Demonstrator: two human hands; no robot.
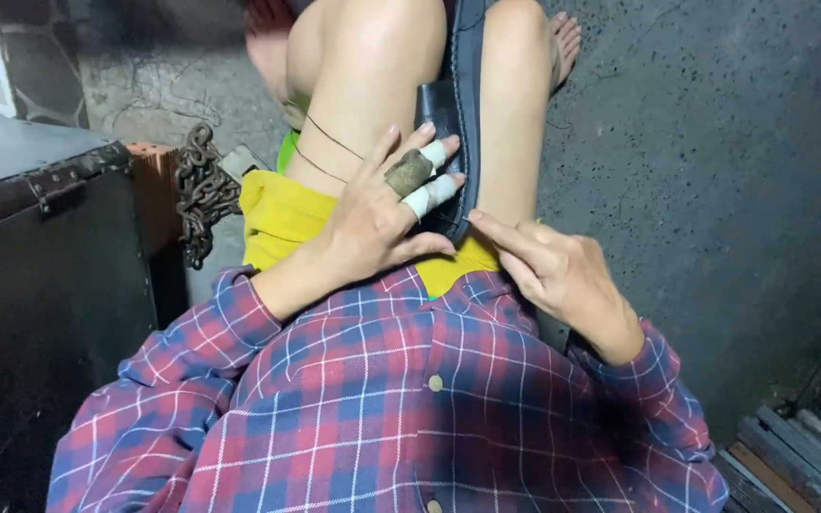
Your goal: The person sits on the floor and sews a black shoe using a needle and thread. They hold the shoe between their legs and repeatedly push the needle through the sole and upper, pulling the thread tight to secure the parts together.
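Note:
A black leather-like piece (460, 90) with a stitched edge stands clamped between my bare knees. My left hand (377, 214) lies over its lower part with fingers spread. Two of those fingers are wrapped in white tape and one in a brownish wrap, and the thumb reaches to the piece's lower end. My right hand (563, 275) sits just right of that lower end. Its fingers are together, and the index fingertip touches the edge near my left thumb. A dark strip shows under my right wrist. Thin dark threads (330, 142) run across my left thigh.
A dark metal-edged box (40, 247) stands close on the left, with a rusty chain (201, 190) hanging beside it. The floor (715, 142) is rough grey concrete. Stacked slats (800, 446) lie at the lower right. My feet rest at the top.

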